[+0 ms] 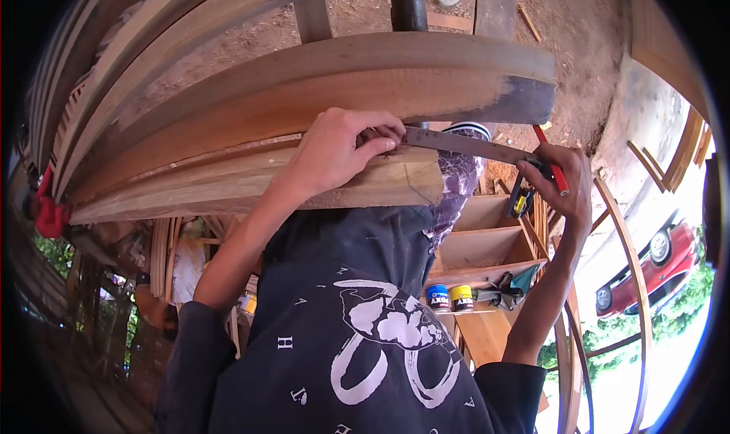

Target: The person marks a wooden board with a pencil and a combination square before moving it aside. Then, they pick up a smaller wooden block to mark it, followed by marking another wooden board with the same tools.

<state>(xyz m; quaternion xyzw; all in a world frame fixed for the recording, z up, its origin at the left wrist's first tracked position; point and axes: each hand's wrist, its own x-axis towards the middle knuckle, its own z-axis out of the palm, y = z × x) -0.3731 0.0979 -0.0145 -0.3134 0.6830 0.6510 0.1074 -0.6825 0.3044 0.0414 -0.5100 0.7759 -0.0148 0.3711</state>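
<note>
My left hand [338,149] is closed over the thick timber board [365,181], its thumb and fingers pinching the far end of a steel square's blade [471,143]. The blade runs across the gap near the board's end. My right hand [563,177] is closed around the other end of the square and also holds a red pencil [560,180] between its fingers. A dark square head with a yellow part [522,202] hangs below that hand. Thin dark lines show on the board's end. Beyond it lies another wide curved board [304,92] with a grey end.
Below the right hand stands a wooden box shelf [483,248]. Blue [438,297] and yellow [461,297] cans sit near it. Curved wood strips [631,267] lean at the right, and a red car [646,270] is outside. A person in red [52,213] is at far left.
</note>
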